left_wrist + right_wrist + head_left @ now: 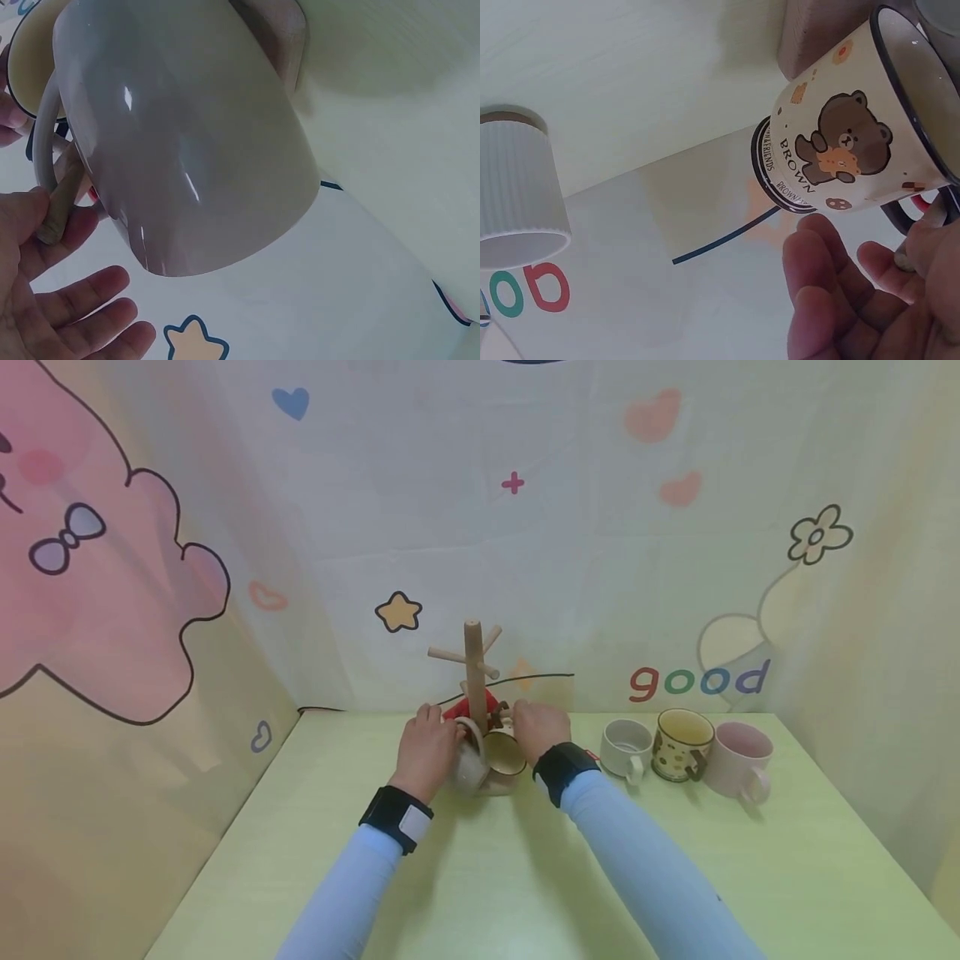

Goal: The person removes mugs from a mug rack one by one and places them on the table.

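A pale curtain (562,568) printed "good" backs the desk (472,893). By its back edge stands the rack (474,672), the grey mug (187,142) and bear mug (840,142) on it, handles round lower pegs (58,214). Still off it, near the back right corner: white mug (617,755), spotted mug (670,758), pink mug (727,767). The left hand (427,743) pinches one peg's tip, other fingers spread; the right hand (542,729) seemingly pinches another's. The bear mug reads "BROWN", its base "FRIENDS".

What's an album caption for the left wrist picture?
A left hand pinches where the handle of a grey mug meets a wooden peg, a printed star behind.
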`<control>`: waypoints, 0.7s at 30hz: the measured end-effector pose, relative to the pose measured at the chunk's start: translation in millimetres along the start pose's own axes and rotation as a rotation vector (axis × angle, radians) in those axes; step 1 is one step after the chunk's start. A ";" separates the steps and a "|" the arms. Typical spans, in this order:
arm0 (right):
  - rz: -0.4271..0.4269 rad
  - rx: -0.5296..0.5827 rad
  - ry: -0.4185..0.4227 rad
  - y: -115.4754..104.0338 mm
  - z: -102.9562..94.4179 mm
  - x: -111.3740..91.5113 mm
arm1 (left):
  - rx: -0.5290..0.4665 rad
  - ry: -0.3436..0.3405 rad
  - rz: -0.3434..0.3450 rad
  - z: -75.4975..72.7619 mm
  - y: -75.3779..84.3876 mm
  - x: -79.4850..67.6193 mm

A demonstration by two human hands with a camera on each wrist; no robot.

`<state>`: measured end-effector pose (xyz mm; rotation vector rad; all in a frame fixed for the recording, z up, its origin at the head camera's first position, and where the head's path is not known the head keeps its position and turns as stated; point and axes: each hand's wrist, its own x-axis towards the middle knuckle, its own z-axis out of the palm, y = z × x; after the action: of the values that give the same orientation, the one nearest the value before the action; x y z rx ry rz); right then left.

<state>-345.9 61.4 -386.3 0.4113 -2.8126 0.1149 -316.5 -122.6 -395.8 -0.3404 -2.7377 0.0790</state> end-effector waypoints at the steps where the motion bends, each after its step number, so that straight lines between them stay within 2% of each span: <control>1: 0.000 -0.002 0.004 0.2 -0.4 -0.1 | 0.004 -0.001 -0.001 -0.7 -0.2 0.1; 11: 0.003 -0.025 0.006 1.8 -2.3 -1.0 | 0.029 -0.022 -0.004 -2.6 -2.4 -2.5; 21: 0.032 -0.045 -0.029 5.7 -4.3 -4.7 | 0.002 0.019 -0.007 -5.3 -5.7 -9.0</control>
<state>-342.1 68.6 -383.8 0.3609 -2.8455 0.0528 -307.7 -130.3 -393.6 -0.3296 -2.7199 0.0767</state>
